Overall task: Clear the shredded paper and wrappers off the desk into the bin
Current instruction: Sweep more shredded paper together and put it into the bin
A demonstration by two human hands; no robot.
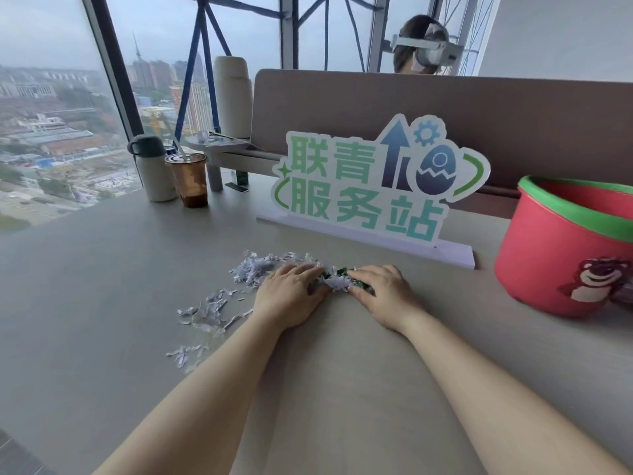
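Observation:
White shredded paper (251,270) lies scattered on the grey desk (102,303), with more scraps (209,311) trailing toward me on the left. My left hand (291,293) and my right hand (380,291) press from both sides on a small clump of shreds and green wrappers (337,281), fingers curled around it. The red bin (561,255) with a green rim and a bear picture stands on the desk to the right, about a hand's width from my right hand.
A green and white standing sign (370,186) is just behind the hands. A brown drink cup (188,180) and a white flask (154,173) stand at the back left by the window. A person with a headset (421,46) sits behind the partition.

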